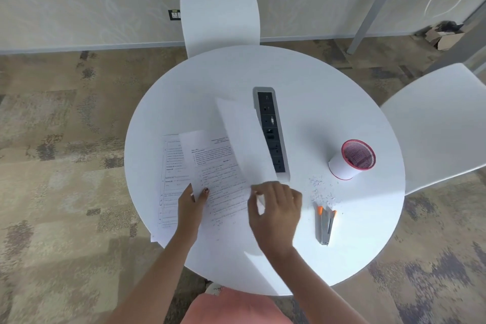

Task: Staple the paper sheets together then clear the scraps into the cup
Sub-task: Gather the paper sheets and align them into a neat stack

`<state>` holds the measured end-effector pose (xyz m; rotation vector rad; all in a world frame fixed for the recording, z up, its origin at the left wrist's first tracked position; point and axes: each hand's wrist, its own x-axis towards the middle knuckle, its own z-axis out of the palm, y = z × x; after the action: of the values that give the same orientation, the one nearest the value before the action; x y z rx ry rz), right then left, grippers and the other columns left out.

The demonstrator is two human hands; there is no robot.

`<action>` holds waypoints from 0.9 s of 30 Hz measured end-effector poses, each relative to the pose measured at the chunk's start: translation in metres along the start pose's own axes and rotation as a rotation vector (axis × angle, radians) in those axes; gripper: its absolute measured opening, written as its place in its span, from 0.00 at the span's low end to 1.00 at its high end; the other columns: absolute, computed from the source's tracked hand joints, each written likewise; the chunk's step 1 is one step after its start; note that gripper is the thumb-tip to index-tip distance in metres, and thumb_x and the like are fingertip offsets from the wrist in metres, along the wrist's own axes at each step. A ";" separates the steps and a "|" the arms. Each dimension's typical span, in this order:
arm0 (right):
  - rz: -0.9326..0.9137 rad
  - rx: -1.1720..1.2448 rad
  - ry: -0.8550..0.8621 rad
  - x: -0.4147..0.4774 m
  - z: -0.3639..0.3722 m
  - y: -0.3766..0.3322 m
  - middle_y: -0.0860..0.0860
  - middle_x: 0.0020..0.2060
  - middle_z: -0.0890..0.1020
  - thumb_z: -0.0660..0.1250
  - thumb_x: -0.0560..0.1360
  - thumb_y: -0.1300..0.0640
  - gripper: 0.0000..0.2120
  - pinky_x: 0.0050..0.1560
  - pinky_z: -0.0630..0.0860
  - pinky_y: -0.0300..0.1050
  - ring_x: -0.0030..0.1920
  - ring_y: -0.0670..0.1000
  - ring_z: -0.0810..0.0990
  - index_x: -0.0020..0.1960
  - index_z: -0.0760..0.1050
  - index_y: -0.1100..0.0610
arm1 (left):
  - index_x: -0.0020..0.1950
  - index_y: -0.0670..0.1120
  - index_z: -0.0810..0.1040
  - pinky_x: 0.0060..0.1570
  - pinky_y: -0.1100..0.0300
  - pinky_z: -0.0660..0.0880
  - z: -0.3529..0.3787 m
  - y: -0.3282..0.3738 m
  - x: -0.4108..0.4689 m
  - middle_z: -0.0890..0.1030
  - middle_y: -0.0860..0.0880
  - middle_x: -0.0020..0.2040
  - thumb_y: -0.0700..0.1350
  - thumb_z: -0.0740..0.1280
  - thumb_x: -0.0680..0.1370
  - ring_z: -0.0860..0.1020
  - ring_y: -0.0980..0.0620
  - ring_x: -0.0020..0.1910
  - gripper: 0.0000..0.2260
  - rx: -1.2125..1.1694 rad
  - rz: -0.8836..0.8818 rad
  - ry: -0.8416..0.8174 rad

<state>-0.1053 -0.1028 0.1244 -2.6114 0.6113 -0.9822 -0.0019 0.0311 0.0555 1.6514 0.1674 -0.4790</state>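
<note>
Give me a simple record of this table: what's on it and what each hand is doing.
table: round, white
printed sheets: overlapped, lying left of centre
left hand: holds the printed sheets' edge, thumb on top
right hand: pinches a lifted sheet by its lower corner
stapler: lying flat, right of the hands, untouched
scraps: scattered between stapler and cup
cup: upright, red mesh rim
socket strip: set in the table's middle

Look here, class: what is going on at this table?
A person at a round white table is handling paper. The left hand holds the printed sheets by their edge; the right hand pinches a raised sheet at its lower corner. The stapler lies untouched to the right, with scraps scattered between it and the cup.
</note>
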 end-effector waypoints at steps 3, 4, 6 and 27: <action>-0.102 0.015 -0.060 -0.012 0.012 -0.005 0.46 0.36 0.81 0.69 0.70 0.61 0.04 0.45 0.69 0.46 0.40 0.50 0.78 0.41 0.79 0.53 | 0.62 0.46 0.76 0.43 0.62 0.77 0.009 0.005 -0.002 0.82 0.49 0.53 0.39 0.65 0.80 0.81 0.51 0.51 0.11 0.003 0.003 0.002; -0.123 0.018 -0.081 -0.016 0.017 -0.004 0.46 0.36 0.81 0.69 0.70 0.61 0.04 0.45 0.70 0.45 0.40 0.50 0.78 0.41 0.79 0.53 | 0.61 0.46 0.77 0.41 0.63 0.77 0.011 0.007 -0.003 0.82 0.49 0.52 0.39 0.65 0.81 0.81 0.52 0.49 0.10 0.002 0.004 0.000; -0.147 0.022 -0.132 -0.024 0.024 -0.004 0.46 0.36 0.81 0.69 0.70 0.62 0.05 0.44 0.70 0.45 0.39 0.50 0.78 0.41 0.79 0.53 | 0.59 0.46 0.78 0.37 0.64 0.76 0.014 0.010 -0.004 0.83 0.50 0.49 0.39 0.65 0.80 0.81 0.55 0.44 0.08 0.003 0.001 -0.002; 0.480 0.961 -0.219 0.050 -0.040 -0.014 0.45 0.41 0.81 0.68 0.76 0.57 0.03 0.44 0.74 0.39 0.43 0.49 0.80 0.47 0.75 0.51 | 0.48 0.42 0.78 0.31 0.65 0.70 0.005 -0.001 0.006 0.79 0.49 0.37 0.32 0.58 0.78 0.74 0.50 0.36 0.11 -0.074 -0.065 0.043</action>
<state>-0.0948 -0.1187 0.1870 -1.5877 0.4958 -0.5962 0.0015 0.0251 0.0516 1.5876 0.2678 -0.4812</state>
